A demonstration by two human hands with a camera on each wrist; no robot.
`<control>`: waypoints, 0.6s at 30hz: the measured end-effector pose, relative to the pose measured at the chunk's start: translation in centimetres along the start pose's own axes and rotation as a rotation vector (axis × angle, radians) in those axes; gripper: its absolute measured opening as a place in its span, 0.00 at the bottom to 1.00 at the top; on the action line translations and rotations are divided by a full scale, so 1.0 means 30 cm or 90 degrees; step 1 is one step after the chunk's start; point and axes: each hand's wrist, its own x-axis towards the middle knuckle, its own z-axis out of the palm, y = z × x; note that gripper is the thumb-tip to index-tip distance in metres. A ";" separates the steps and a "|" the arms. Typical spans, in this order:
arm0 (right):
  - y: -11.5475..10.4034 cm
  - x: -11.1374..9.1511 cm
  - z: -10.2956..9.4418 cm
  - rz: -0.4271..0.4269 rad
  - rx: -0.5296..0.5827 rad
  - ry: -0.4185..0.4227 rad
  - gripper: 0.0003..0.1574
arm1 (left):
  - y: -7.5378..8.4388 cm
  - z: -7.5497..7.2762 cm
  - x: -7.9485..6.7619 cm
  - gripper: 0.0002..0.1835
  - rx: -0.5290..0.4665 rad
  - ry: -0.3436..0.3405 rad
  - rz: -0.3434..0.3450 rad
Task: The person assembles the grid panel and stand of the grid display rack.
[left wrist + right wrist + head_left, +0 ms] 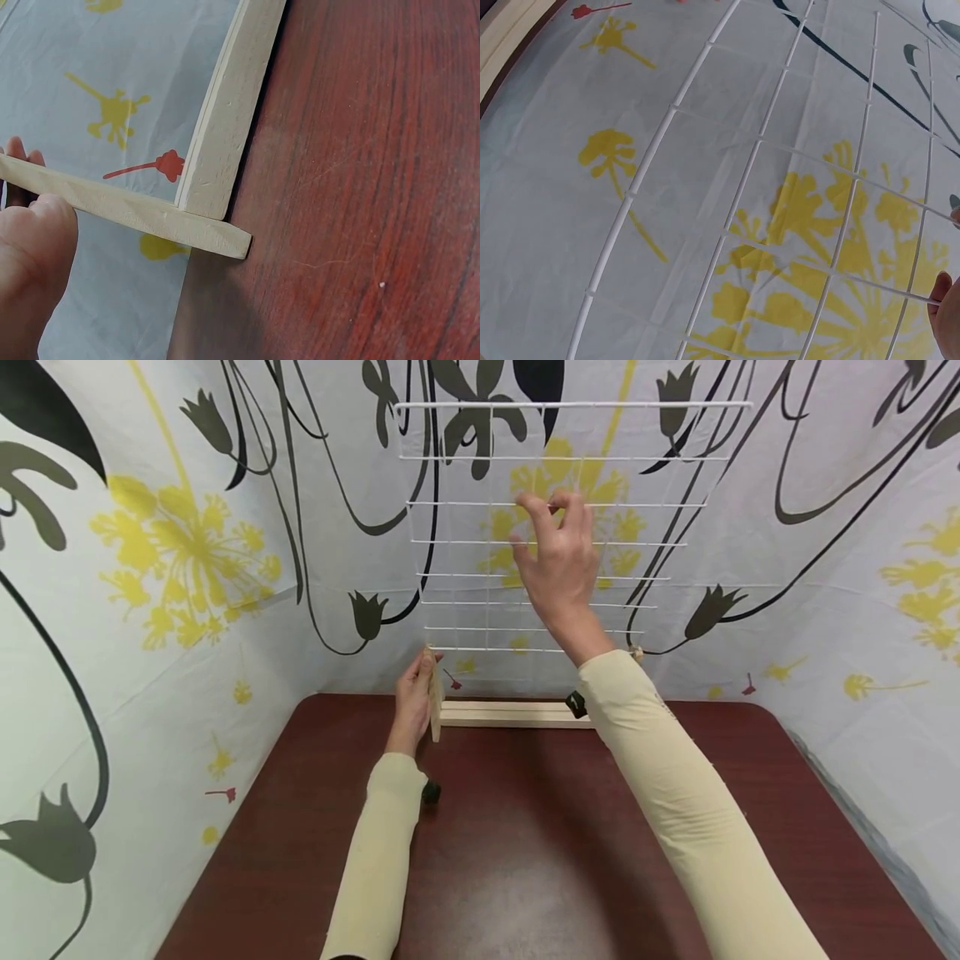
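A white wire grid [573,404] stands upright over the back of the table, its wires also crossing the right wrist view. Under it lies a pale wooden crossbar [517,714], which in the left wrist view meets a wooden side piece [135,206] with a rounded end. My left hand [412,697] grips that side piece near its top, beside the grid's lower left corner. Higher up, my right hand [558,556] holds a wire of the grid between curled fingers and thumb. In the right wrist view only its fingertips [941,289] show, at a wire.
The dark red wooden table [487,843] stretches toward me from the crossbar. Behind and at both sides hangs a pale curtain [255,527] printed with flowers. A bit of wood [637,653] shows at the grid's lower right corner, past my right sleeve.
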 end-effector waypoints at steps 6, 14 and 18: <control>0.024 -0.011 0.006 0.008 -0.005 -0.010 0.29 | -0.005 0.002 0.003 0.33 0.006 0.001 0.005; 0.030 -0.016 0.008 0.009 -0.011 -0.017 0.27 | -0.004 0.001 0.006 0.36 0.003 -0.002 0.002; 0.028 -0.021 0.012 0.010 -0.024 -0.025 0.26 | -0.002 -0.002 0.003 0.37 0.013 -0.008 0.006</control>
